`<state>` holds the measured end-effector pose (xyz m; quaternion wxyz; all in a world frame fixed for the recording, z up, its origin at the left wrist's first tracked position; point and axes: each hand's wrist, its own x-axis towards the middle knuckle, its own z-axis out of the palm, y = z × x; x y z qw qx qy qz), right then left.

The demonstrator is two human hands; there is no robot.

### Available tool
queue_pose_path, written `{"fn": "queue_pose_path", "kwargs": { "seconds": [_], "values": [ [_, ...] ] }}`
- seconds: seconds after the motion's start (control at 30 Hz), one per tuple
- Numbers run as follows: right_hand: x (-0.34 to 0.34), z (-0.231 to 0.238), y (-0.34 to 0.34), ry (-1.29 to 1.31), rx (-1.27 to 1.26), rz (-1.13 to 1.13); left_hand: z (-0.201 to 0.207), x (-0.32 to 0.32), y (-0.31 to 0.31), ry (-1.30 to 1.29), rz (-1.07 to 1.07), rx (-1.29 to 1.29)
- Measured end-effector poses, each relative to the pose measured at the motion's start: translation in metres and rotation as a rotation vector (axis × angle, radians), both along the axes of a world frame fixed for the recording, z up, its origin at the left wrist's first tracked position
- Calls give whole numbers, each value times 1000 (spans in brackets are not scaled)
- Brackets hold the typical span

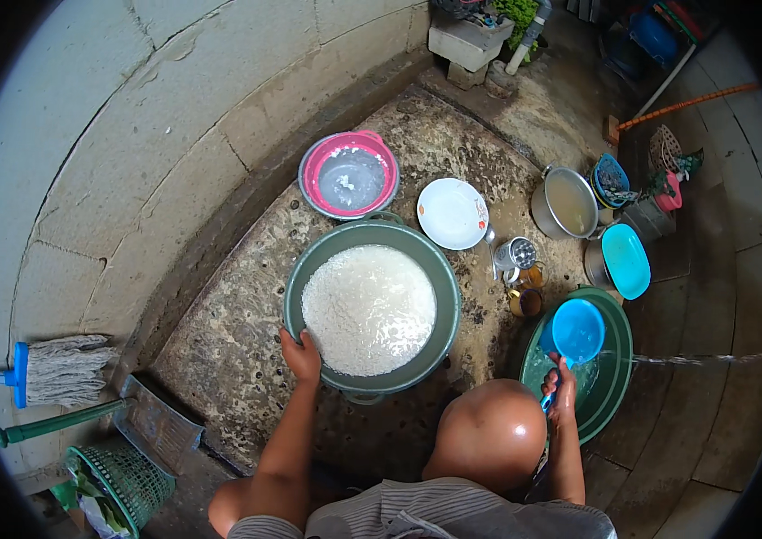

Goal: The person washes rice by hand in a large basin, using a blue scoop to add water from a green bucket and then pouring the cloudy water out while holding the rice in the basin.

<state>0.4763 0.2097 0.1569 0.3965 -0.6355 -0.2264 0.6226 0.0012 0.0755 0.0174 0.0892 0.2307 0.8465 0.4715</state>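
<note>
Blotchy, stained concrete floor (pixel 228 359), pale block wall (pixel 120 162) over at 10 o'clock, reading the clock from the big round dark-green plastic basin (pixel 447 332) sitting right in front of the person. It's loaded with white rice-like grains (pixel 345 314) and cloudy water.

Closest stuff first: left hand (pixel 300 357) is on the basin's rim at 8 o'clock, fingers a bit bent, can't tell if it's actually gripping. Right hand (pixel 563 391) is wrapped around the handle of a bright-blue plastic dipper (pixel 580 329), between 3 and 4 o'clock, over a green plastic tub (pixel 616 386) with water in it. Thin stream of water (pixel 713 357) runs to that tub from its 3 o'clock side.

Bit further out: amber glass mug (pixel 525 303) at 3, white plate with orange rim marks (pixel 451 214) at 1, pink-rimmed bowl (pixel 383 153) just before 12, silver metal pot (pixel 542 211) at 2. Way back, a grey block-like trough (pixel 466 45) between 12 and 1.
</note>
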Motion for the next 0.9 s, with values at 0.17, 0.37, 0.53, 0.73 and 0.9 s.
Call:
{"fn": "queue_pose_path", "kwargs": {
  "seconds": [0.17, 0.37, 0.53, 0.73, 0.9],
  "values": [
    [-34, 50, 10, -293, 237, 219, 0, 2, 3, -34, 28, -3],
    [-110, 58, 49, -441, 317, 574, -2, -1, -3, 19, 36, 4],
    [-160, 5, 86, -615, 655, 850, 3, -1, 1, 87, 76, -47],
    [-249, 10, 90, -838, 775, 1077, 8, -3, -1, 32, 82, -122],
    [-300, 14, 84, -836, 916, 1293, 17, 0, 0, -45, 116, -232]
  ]
}}
